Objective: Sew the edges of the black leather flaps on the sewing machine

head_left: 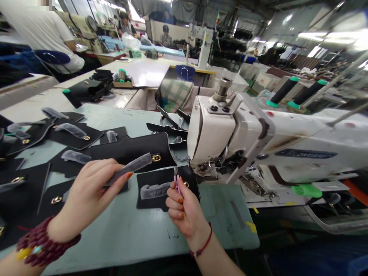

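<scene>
My left hand (89,188) pinches a handle strap (139,163) wrapped in clear plastic film. At the strap's far end is a gold buckle (156,158), lying against a black leather-like panel (129,145). In my right hand (185,211), the fingers are closed around small thread snips (176,180) with pinkish handles, blades pointing up and away. Beneath that hand lies another black panel (143,203) with a film-wrapped strap (155,190), partly hidden by my fingers. The snips' tips are apart from the strap in my left hand.
A white sewing machine (212,130) stands to the right on the pale green tabletop (115,237). More black panels with wrapped straps (71,130) cover the left side. Thread cones (284,90) stand behind the machine. A person in a white top (43,30) sits back left.
</scene>
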Demonstrator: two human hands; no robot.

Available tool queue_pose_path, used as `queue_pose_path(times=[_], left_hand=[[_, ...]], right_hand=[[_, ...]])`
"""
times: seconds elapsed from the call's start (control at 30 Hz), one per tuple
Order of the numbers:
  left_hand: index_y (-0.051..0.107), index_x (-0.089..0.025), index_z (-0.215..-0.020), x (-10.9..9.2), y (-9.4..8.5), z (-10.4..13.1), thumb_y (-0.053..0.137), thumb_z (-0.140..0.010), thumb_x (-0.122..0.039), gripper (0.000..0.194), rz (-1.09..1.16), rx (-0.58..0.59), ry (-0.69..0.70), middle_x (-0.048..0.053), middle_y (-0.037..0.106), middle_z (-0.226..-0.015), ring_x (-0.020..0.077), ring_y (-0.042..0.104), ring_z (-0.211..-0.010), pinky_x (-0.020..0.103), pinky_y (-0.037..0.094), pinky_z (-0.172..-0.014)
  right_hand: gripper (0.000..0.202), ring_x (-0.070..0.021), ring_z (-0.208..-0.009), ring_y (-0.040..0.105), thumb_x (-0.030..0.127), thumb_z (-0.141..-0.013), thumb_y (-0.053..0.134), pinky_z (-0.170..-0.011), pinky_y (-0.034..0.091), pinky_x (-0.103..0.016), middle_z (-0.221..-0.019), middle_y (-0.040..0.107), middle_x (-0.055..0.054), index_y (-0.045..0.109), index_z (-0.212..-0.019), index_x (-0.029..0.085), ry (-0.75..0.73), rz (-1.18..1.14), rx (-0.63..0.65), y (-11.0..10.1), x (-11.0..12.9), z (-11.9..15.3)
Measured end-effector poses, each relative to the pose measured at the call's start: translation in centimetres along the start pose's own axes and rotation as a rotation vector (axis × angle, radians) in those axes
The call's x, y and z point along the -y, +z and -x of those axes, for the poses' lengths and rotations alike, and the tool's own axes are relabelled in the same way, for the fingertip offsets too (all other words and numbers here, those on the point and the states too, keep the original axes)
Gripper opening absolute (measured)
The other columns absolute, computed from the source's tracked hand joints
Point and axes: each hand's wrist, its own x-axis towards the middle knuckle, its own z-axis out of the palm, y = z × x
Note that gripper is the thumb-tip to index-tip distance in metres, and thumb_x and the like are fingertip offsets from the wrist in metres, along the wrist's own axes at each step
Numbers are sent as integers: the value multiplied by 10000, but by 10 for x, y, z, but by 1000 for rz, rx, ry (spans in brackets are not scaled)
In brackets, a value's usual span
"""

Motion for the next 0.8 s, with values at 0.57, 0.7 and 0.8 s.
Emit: queue_pose_path(times=[0.57, 0.7, 0.8], left_hand=[[632, -200, -944, 13, 7, -90, 444, -994, -392, 273, -77, 152, 68, 22, 666, -820, 199, 626, -785, 357, 398, -780], [626, -208, -954, 20, 1, -82, 448, -992, -383, 252, -76, 140, 57, 27, 658, -827, 208, 621, -807, 366, 409, -797], [639, -201, -999, 28, 26, -121, 438, -992, -381, 270, -61, 25, 50, 56, 662, -907, 233, 611, -889, 397, 434, -848]], right_hand=[[380, -10, -428, 197, 355, -774, 853, -338, 159, -84, -582, 314, 114, 544, -892, 168, -61, -143, 59, 4, -1, -10], [383, -24, -426, 174, 380, -774, 850, -341, 169, -99, -570, 317, 113, 533, -873, 191, -130, -77, 5, 7, -9, -7], [431, -34, -404, 130, 519, -776, 812, -332, 157, -123, -537, 341, 116, 523, -863, 211, -38, 99, 20, -5, -17, 15]])
